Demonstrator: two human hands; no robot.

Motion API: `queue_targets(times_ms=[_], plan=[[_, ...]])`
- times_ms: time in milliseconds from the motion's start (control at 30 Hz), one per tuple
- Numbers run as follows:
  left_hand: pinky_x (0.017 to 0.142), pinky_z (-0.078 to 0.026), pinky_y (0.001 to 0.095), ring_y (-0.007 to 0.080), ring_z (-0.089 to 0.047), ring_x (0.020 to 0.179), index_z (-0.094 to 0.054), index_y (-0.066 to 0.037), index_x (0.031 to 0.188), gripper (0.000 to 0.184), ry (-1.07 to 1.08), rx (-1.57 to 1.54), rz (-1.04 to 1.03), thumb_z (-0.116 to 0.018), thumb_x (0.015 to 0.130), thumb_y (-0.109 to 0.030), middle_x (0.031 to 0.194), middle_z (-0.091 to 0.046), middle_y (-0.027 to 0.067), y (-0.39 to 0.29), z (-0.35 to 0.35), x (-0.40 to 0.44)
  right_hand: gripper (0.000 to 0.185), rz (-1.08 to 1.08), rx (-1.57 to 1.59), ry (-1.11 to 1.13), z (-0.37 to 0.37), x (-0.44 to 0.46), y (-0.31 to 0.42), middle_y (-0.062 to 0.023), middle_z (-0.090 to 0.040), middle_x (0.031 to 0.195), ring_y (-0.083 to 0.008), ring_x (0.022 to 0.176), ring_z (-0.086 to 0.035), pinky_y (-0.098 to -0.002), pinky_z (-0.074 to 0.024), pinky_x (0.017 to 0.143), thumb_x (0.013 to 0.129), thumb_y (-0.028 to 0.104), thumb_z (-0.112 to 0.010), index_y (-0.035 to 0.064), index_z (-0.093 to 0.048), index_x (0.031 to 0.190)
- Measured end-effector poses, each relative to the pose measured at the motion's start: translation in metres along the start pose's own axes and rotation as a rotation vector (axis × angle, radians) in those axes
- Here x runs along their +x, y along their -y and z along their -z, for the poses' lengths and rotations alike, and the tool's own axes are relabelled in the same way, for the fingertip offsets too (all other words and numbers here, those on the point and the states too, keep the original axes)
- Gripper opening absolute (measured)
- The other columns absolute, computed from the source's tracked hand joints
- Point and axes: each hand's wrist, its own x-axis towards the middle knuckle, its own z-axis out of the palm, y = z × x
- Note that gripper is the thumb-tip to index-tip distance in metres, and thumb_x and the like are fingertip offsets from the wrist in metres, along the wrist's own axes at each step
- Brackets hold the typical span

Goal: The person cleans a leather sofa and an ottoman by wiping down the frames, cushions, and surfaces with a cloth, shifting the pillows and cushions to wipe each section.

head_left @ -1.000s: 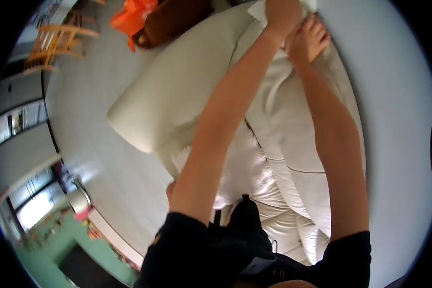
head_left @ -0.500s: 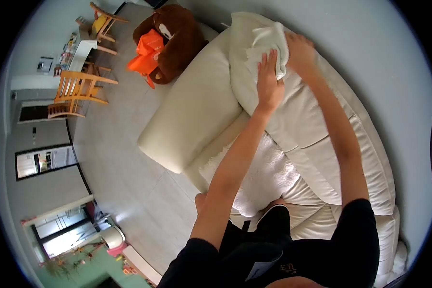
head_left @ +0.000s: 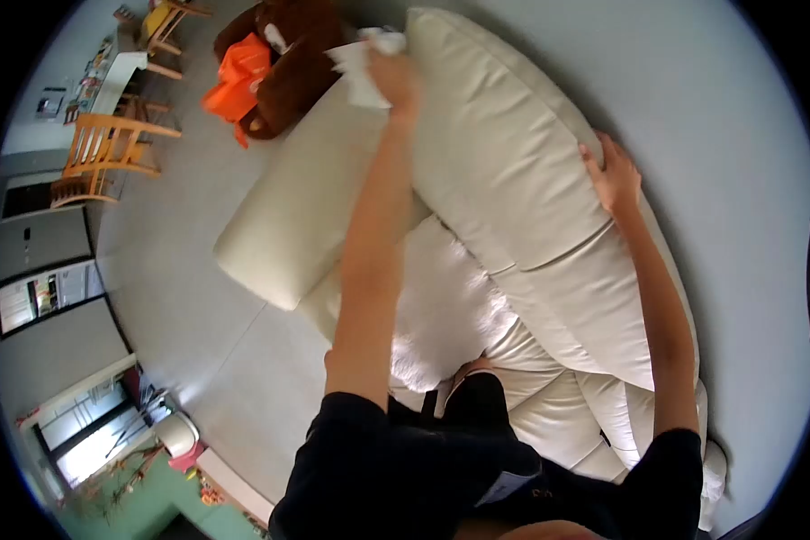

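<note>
My left hand (head_left: 394, 79) is closed on a white cloth (head_left: 360, 83) at the far end of the sofa armrest (head_left: 301, 202), beside the backrest. Part of the cloth hangs loose around the fingers, and the hand is slightly blurred. On the top edge of the cream sofa backrest (head_left: 495, 153), near the wall, my right hand (head_left: 617, 178) rests with its fingers spread and holds nothing. A fluffy white cushion or throw (head_left: 450, 306) lies on the seat below my left forearm.
A large brown plush toy (head_left: 306, 72) with an orange bag (head_left: 243, 76) sits on the floor beyond the armrest. Wooden chairs (head_left: 112, 148) and a cluttered table (head_left: 117, 76) stand farther left. The grey wall (head_left: 693, 135) runs along the sofa's right side.
My left hand has carried the cloth left from the backrest to the armrest's far end. My right hand has left the cloth's side and moved nearer along the backrest's top edge.
</note>
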Motion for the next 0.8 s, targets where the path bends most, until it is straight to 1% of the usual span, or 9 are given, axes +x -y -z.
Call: queue_targets(times_ms=[67, 167, 300, 367, 467, 533, 667, 733, 800], plan=[[0.118, -0.019, 0.0483, 0.0368, -0.032, 0.141, -0.038, 0.009, 0.141, 0.058, 0.347, 0.387, 0.027, -0.051, 0.086, -0.002, 0.147, -0.041, 0.0225, -0.031, -0.034, -0.053, 0.068, -0.002, 0.057, -0.021, -0.008, 0.008, -0.005, -0.0137, -0.06, 0.123, -0.0333, 0.114, -0.057, -0.046, -0.0443, 0.096, 0.092, 0.065, -0.041, 0.015, -0.05, 0.137], [0.117, -0.02, 0.0516, 0.0375, -0.035, 0.139, -0.04, 0.009, 0.14, 0.059, 0.309, 0.162, 0.007, -0.051, 0.082, 0.001, 0.147, -0.042, 0.0238, -0.039, -0.03, -0.075, 0.063, 0.049, 0.09, -0.111, -0.027, 0.002, -0.021, -0.0124, -0.061, 0.118, -0.0321, 0.111, -0.057, -0.0462, -0.0428, 0.096, 0.093, 0.062, -0.043, 0.0131, -0.052, 0.132], [0.117, -0.02, 0.0511, 0.037, -0.032, 0.141, -0.042, 0.009, 0.139, 0.061, 0.427, 0.141, -0.061, -0.053, 0.079, 0.004, 0.148, -0.04, 0.0226, -0.066, 0.004, -0.115, 0.058, 0.157, 0.106, -0.215, -0.031, 0.004, -0.024, -0.0104, -0.062, 0.115, -0.0309, 0.11, -0.056, -0.0452, -0.0396, 0.098, 0.094, 0.058, -0.044, 0.0135, -0.053, 0.13], [0.117, -0.02, 0.0513, 0.0369, -0.032, 0.142, -0.042, 0.008, 0.14, 0.062, 0.482, 0.176, -0.064, -0.052, 0.078, 0.006, 0.148, -0.04, 0.0223, -0.09, 0.007, -0.15, 0.055, 0.154, 0.11, -0.247, -0.036, 0.005, -0.028, -0.0103, -0.062, 0.114, -0.0311, 0.109, -0.056, -0.045, -0.0399, 0.097, 0.095, 0.056, -0.044, 0.0135, -0.053, 0.129], [0.117, -0.02, 0.052, 0.0368, -0.032, 0.141, -0.043, 0.007, 0.139, 0.064, 0.492, 0.33, -0.217, -0.053, 0.077, 0.008, 0.149, -0.04, 0.0224, -0.112, 0.02, -0.189, 0.051, 0.16, 0.141, -0.287, -0.042, 0.004, -0.031, -0.0102, -0.062, 0.113, -0.0315, 0.109, -0.057, -0.0447, -0.0405, 0.097, 0.096, 0.051, -0.043, 0.0133, -0.054, 0.129], [0.115, -0.026, 0.0507, 0.0382, -0.037, 0.138, -0.045, 0.007, 0.137, 0.061, 0.544, 0.287, -0.145, -0.057, 0.077, 0.004, 0.146, -0.044, 0.0209, -0.122, 0.027, -0.191, 0.047, 0.166, 0.135, -0.303, -0.04, 0.007, -0.029, -0.0108, -0.063, 0.113, -0.0328, 0.108, -0.057, -0.0448, -0.0407, 0.097, 0.098, 0.047, -0.042, 0.0133, -0.055, 0.127], [0.111, -0.034, 0.0475, 0.0365, -0.045, 0.133, -0.047, 0.004, 0.137, 0.061, 0.643, 0.235, -0.224, -0.056, 0.077, 0.005, 0.143, -0.047, 0.0215, -0.142, 0.069, -0.209, 0.046, 0.14, 0.102, -0.313, -0.043, 0.005, -0.029, -0.0106, -0.063, 0.115, -0.0332, 0.11, -0.057, -0.0456, -0.0401, 0.099, 0.097, 0.047, -0.041, 0.014, -0.055, 0.127], [0.1, -0.044, 0.0434, 0.037, -0.056, 0.119, -0.054, 0.0, 0.132, 0.051, 0.865, 0.01, -0.088, -0.057, 0.08, 0.0, 0.132, -0.057, 0.0216, -0.162, 0.104, -0.228, 0.047, 0.117, 0.136, -0.263, -0.037, 0.004, -0.027, -0.0114, -0.062, 0.122, -0.0334, 0.115, -0.056, -0.0467, -0.0392, 0.101, 0.098, 0.046, -0.042, 0.0154, -0.053, 0.131], [0.089, -0.049, 0.0411, 0.0339, -0.064, 0.105, -0.061, 0.0, 0.123, 0.036, 1.317, 0.135, 0.262, -0.057, 0.088, -0.011, 0.117, -0.065, 0.0218, -0.179, 0.147, -0.223, 0.048, 0.094, 0.249, -0.174, -0.023, -0.001, -0.025, -0.0115, -0.059, 0.127, -0.0325, 0.119, -0.054, -0.0464, -0.0382, 0.103, 0.098, 0.047, -0.042, 0.0163, -0.052, 0.134]])
